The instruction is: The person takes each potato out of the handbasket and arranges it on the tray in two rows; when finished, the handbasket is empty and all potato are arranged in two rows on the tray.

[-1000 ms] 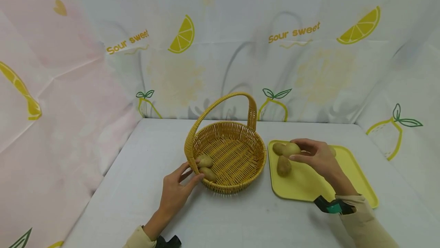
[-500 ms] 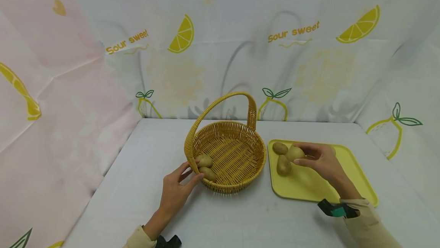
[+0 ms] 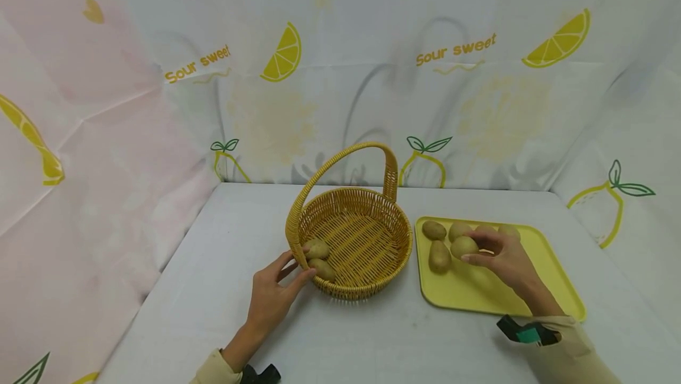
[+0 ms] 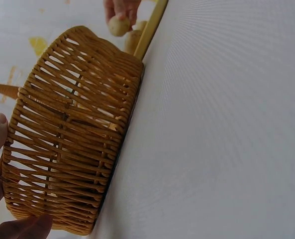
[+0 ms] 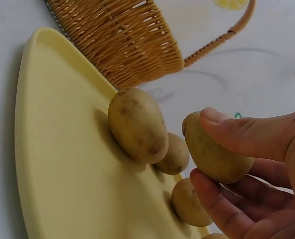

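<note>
- A potato [image 3: 464,246] is held raised above the yellow tray [image 3: 479,292], near the other potatoes there.
- It is pinched between thumb and fingertips by the right hand [image 3: 505,257], which is stretched over the tray from the near right.
- The basket [image 3: 367,248], upright left of the tray, is gripped at its rim by the left hand [image 3: 271,298], thumb and fingers set about the handle's foot.
- Two small potatoes [image 3: 321,269] are contained at its left wall.
- A single potato [image 3: 440,257] is laid left of the held one; behind, a back row [image 3: 434,230] of four is partly covered by the right hand.
</note>
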### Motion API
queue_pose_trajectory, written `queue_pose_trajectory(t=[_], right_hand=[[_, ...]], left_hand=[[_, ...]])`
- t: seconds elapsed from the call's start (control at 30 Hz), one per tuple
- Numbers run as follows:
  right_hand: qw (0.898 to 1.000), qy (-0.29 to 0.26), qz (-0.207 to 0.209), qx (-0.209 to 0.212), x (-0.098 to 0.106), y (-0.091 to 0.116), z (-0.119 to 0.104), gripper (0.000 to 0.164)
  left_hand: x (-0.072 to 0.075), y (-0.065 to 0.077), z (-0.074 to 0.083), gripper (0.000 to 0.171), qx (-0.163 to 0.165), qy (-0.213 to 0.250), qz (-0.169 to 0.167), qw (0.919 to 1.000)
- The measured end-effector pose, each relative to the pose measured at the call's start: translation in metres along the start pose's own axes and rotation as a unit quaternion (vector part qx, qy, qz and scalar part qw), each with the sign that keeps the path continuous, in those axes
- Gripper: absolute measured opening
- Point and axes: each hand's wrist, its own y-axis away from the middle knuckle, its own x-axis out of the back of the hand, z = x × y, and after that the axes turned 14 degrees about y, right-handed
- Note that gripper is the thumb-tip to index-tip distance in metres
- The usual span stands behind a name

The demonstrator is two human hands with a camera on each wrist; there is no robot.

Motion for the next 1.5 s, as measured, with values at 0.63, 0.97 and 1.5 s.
queue_pose_trajectory(t=[0.63,0.97,1.5], right_hand=[[0.997,0.059,-0.012,-0.053,0.002,0.001,0.023,0.046],[0.996,0.075,-0.020,-0.053,-0.001,0.002,0.026,0.046],[0.990,0.141,-0.011,0.025,-0.005,0.000,0.032,0.040]], left_hand=[[0.000,0.003,-0.001,0.048,0.006,0.008,-0.001,1.0000],[-0.001,0.003,-0.001,0.049,0.008,0.012,0.003,0.9999],[-0.001,0.001,0.000,0.045,0.009,0.007,0.005,0.9999]])
